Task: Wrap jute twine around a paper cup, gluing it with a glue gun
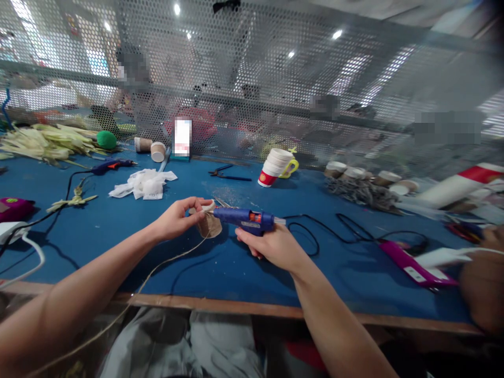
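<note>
Because the left hand (185, 216) sits right by the tip of the glue gun (248, 218), a burn looks the likeliest mishap

While the left hand pinches a tilted, brown-sided cup (210, 228) by its rim at the centre of the frame, the right hand (271, 242) is wrapped around the gun's handle just right of it. Whether a finger presses the trigger cannot be told. The nozzle points at the rim, close to the left fingertips, so a small slip of either wrist could bring hot metal or glue onto skin.

The cup hangs over the bench (236, 275) in that pinch alone; too loose a grip could let it swivel and smear the glue, too tight a one could dent the rim.

Twine (173, 259) trails from the cup over the bench's front edge at lower left. Should it catch there or under the forearm, a tug could pull any unset turn loose.

Right of centre, a black cord (318, 245) lies in loops; if it feeds this gun, a snag could jerk the aim.
</note>
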Demonstrator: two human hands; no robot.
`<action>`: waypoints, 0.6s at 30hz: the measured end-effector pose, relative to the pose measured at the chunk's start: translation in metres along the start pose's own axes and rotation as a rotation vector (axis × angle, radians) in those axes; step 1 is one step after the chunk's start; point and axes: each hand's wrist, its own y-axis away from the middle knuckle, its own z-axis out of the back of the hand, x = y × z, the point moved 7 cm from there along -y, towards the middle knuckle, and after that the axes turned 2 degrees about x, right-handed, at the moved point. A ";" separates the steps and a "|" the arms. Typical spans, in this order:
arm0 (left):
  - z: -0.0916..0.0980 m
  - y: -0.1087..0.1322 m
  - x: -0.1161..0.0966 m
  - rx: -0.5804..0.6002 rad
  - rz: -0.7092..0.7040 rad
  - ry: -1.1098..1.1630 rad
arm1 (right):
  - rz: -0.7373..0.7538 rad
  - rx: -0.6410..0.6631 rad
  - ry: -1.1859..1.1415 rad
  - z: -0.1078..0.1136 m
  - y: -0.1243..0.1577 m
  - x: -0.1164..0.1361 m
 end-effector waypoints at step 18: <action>0.000 0.000 0.001 0.000 0.004 -0.019 | -0.029 -0.048 -0.050 0.008 -0.011 -0.016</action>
